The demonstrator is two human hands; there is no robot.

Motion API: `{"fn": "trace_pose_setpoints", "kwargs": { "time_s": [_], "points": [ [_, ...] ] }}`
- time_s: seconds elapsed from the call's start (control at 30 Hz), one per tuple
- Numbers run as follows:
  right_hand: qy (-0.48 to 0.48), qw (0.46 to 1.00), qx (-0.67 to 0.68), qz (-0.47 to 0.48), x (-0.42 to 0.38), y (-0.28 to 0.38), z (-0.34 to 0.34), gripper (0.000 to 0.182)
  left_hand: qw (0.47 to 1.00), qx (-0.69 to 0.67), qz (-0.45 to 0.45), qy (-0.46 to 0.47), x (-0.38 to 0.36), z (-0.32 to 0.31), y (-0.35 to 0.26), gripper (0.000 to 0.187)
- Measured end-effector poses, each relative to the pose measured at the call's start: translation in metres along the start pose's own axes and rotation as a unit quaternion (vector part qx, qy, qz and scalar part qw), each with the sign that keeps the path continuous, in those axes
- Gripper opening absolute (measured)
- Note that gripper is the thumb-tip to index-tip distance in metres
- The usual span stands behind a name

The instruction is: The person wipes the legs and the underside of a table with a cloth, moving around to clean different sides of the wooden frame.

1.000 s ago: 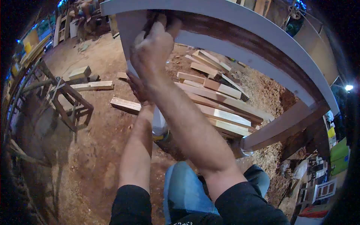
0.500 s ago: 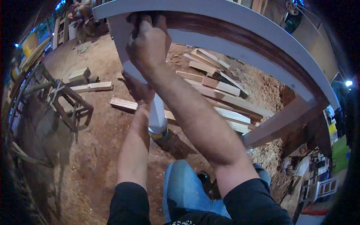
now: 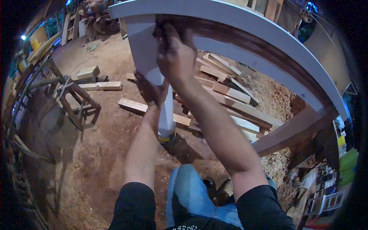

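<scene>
A white piece of furniture (image 3: 237,11) with a curved-looking top edge and a brown-stained strip (image 3: 245,41) stands in front of me. My left hand (image 3: 152,90) is wrapped round the lower part of its white leg (image 3: 142,42). Higher up, my right hand (image 3: 176,57) has its fingers bent against the inner corner where the leg meets the brown strip. Something dark shows at those fingertips, too dark to make out. The leg's foot rests by a small container with a yellow band (image 3: 167,138).
Cut wooden boards (image 3: 234,92) lie on the dirt floor beneath the furniture. A wooden trestle (image 3: 78,97) stands at the left, near a wood block (image 3: 88,72). Wood shavings (image 3: 274,84) cover the right side. A person (image 3: 96,9) is at the back left.
The whole view has shifted, so the furniture appears a little further right. My right hand remains at the inner corner, and my left hand is still on the leg.
</scene>
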State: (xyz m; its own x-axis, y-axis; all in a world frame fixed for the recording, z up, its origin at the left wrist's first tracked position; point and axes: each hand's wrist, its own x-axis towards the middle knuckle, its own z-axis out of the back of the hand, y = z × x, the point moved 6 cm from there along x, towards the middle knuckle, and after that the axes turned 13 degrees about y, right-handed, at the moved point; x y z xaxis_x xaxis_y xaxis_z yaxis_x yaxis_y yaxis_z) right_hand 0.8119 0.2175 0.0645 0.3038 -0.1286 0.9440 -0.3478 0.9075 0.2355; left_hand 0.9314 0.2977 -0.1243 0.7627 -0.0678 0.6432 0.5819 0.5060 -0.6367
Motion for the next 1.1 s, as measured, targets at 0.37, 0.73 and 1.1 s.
{"fn": "trace_pose_setpoints", "kwargs": {
  "time_s": [0.37, 0.73, 1.1],
  "points": [
    [0.067, 0.995, -0.027, -0.073, 0.005, -0.01, -0.004, 0.03, 0.999, 0.017, 0.013, 0.034, 0.002, 0.018, -0.024, 0.125],
    [-0.102, 0.974, -0.195, 0.063, -0.032, -0.076, 0.204, 0.023, 0.996, -0.022, 0.077, 0.045, -0.004, -0.003, 0.008, 0.133],
    [-0.171, 0.9, -0.392, -0.086, -0.083, -0.148, 0.422, 0.021, 0.999, -0.013, 0.039, 0.022, -0.008, 0.0, -0.004, 0.133]
  ]
}}
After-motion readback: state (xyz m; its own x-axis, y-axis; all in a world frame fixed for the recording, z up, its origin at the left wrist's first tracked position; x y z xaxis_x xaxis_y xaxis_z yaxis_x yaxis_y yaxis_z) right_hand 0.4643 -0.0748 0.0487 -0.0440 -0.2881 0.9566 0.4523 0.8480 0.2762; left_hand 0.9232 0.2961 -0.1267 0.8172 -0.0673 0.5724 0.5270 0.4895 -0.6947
